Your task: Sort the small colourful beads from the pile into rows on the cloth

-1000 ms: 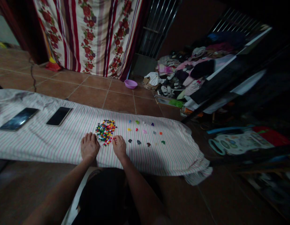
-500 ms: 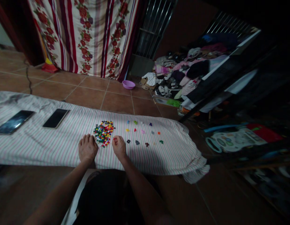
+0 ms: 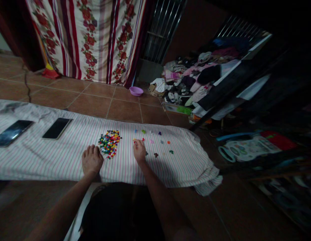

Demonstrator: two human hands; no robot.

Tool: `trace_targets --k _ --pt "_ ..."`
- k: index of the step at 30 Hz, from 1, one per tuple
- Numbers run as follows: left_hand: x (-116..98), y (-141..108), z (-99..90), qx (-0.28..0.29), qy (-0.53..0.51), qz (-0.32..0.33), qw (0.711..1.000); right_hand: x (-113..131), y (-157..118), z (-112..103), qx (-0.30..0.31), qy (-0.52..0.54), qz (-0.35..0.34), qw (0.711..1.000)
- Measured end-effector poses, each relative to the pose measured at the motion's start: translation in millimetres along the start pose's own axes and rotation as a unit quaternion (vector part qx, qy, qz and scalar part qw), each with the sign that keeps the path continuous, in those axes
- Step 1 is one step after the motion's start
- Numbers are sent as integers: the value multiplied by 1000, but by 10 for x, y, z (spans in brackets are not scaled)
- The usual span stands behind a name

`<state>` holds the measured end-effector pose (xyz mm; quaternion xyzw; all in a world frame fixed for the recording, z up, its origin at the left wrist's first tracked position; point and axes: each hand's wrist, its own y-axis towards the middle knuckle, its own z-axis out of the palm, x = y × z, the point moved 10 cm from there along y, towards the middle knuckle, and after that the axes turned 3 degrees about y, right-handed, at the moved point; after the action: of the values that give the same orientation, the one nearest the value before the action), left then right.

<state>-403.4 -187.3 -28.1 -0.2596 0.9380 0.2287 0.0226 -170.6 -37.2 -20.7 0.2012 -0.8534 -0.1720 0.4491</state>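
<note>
A pile of small multicoloured pieces [image 3: 109, 143] lies on the striped cloth [image 3: 70, 154]. My left hand [image 3: 92, 159] rests flat at the pile's lower left edge, fingers spread a little, holding nothing. To the right of the pile are rows of small groups sorted by colour, among them light green [image 3: 143, 131], dark purple [image 3: 160, 133], pink [image 3: 151, 141], orange [image 3: 168, 142], brown [image 3: 156, 155] and dark green [image 3: 171, 152]. My right hand [image 3: 139, 150] is pinched over the left side of these rows, on a small red piece at its fingertips, and covers some groups.
Two dark phones, one [image 3: 13, 133] at the far left and one [image 3: 57, 128] nearer the pile, lie on the cloth. Beyond, a purple basin [image 3: 136, 91] stands on the tiled floor near a heap of clothes [image 3: 188, 78]. A striped floral curtain [image 3: 102, 40] hangs behind.
My right hand has moved right, from beside the pile to the left part of the colour groups, still pinched. My left hand has stayed by the pile. The view has shifted slightly.
</note>
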Motion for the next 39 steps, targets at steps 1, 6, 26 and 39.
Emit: trace_targets --k 1,6,26,39 --pt "0 1 -3 -1 -1 -1 1000 -41 18 -40 -11 -4 3 1000" --pt "7 -1 -12 0 -4 -6 1000 -246 79 -215 -40 -57 52 996" --pt "-6 7 -8 -12 13 -4 1000 -671 244 -476 51 -214 214 952" --pt "4 3 7 1 8 -7 1000 -700 297 -363 85 -251 235 935"
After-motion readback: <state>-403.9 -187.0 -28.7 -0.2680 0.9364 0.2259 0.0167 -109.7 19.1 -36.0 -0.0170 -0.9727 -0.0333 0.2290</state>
